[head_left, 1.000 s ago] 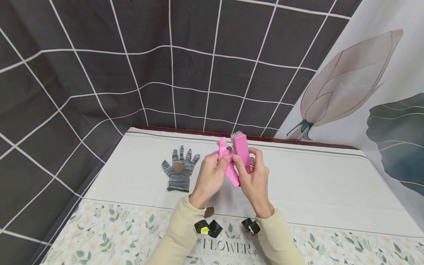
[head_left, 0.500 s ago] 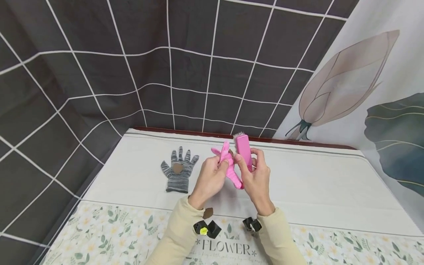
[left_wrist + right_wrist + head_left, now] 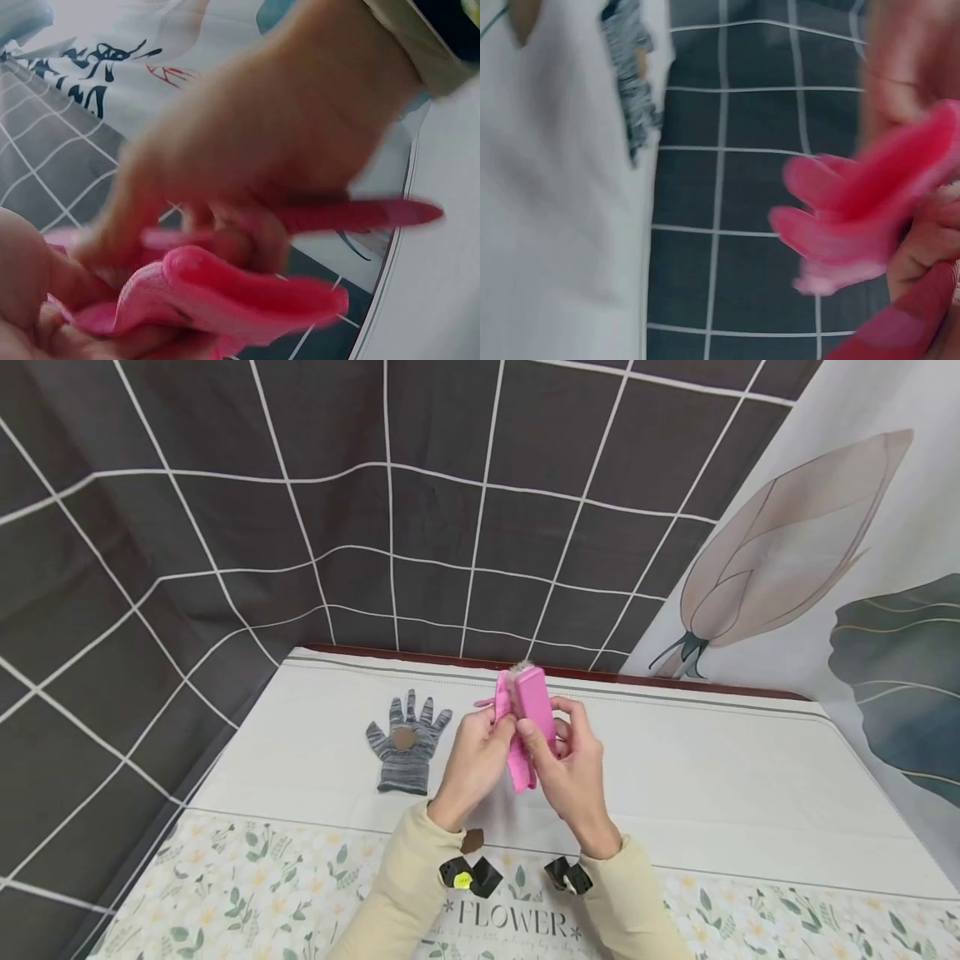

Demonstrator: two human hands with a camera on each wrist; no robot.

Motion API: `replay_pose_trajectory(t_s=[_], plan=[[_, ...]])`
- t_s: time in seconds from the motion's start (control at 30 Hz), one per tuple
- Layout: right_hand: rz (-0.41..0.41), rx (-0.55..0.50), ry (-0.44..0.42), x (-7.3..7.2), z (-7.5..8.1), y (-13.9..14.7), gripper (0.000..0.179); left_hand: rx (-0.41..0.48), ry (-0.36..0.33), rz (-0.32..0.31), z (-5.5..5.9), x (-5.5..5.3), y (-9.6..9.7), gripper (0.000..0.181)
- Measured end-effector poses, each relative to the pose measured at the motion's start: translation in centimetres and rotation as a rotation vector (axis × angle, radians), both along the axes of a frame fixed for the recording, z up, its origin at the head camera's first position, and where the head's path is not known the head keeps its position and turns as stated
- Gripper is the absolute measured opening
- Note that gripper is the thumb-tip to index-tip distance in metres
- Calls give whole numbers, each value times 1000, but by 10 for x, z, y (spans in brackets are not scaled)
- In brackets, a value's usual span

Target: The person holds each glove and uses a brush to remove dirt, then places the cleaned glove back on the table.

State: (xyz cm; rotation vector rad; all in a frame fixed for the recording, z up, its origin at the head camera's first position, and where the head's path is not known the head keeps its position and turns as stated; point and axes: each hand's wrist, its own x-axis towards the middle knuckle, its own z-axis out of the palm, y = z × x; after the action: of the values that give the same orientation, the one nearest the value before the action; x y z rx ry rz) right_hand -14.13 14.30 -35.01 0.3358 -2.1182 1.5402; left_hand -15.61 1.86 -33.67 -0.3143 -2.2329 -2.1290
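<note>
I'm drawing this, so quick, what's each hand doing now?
Left hand: closed, holding the pink glove.
Right hand: closed, holding the pink brush.

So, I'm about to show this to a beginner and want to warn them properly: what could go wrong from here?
The pink glove could slip or twist, since only the left hand appears to steady it. The pink brush in the right hand is very close to the left hand, so its bristles might scrape those fingers. The left sleeve might nudge the brown patch beside it.
</note>
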Motion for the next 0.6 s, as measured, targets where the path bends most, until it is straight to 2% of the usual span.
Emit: replay_pose_trajectory(t_s=[0.17, 0.23, 0.33, 0.47, 0.6], plan=[[-188, 164, 132, -12, -20, 2, 38, -69, 48, 10, 2, 1, -1, 22], [-232, 183, 154, -14, -23, 4, 39, -102, 67, -4, 2, 1, -2, 21], [-254, 186, 161, -17, -26, 8, 39, -148, 92, -24, 3, 1, -3, 20], [-261, 183, 117, -20, -27, 12, 39, -187, 85, -45, 3, 1, -4, 20], [-232, 79, -21, -21, -28, 19, 39, -192, 79, -87, 4, 3, -3, 20]])
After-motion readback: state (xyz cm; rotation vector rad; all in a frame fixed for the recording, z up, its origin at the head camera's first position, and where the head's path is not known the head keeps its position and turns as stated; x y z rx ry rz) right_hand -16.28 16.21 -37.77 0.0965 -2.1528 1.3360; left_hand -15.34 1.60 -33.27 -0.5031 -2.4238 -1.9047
